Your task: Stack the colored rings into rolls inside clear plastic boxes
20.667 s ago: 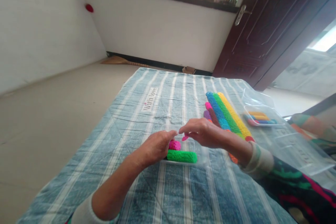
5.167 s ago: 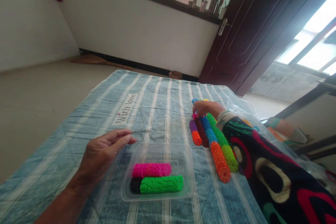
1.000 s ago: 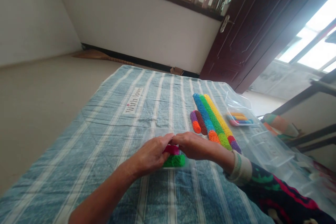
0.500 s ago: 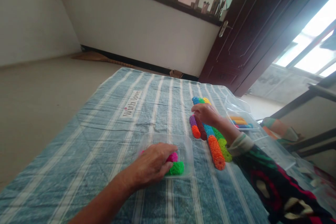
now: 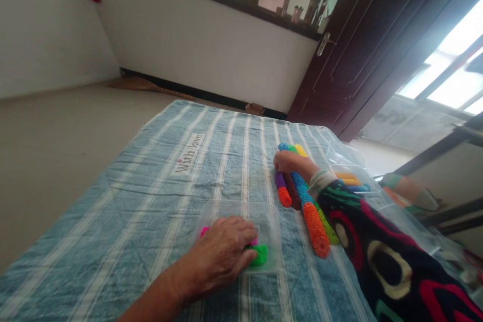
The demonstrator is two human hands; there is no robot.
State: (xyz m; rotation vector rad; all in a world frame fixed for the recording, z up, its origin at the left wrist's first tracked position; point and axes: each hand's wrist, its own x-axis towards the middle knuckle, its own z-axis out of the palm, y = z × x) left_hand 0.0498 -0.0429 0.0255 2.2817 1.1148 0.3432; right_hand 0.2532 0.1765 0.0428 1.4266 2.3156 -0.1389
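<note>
Head view: your left hand (image 5: pixel 222 254) lies flat and open on light, knobbly rolls (image 5: pixel 260 255); pinch them mid-length. I cannot tell your right hand's (image 5: pixel 291 161) grip.

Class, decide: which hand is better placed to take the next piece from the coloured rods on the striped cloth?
Probably the right hand: it rests on the far end of the coloured rods. The left hand lies over the green rod in the clear tray, apart from the row.

Right hand (image 5: pixel 292 162) — black sleeve (image 5: pixel 381 261), bright swirls.
</note>
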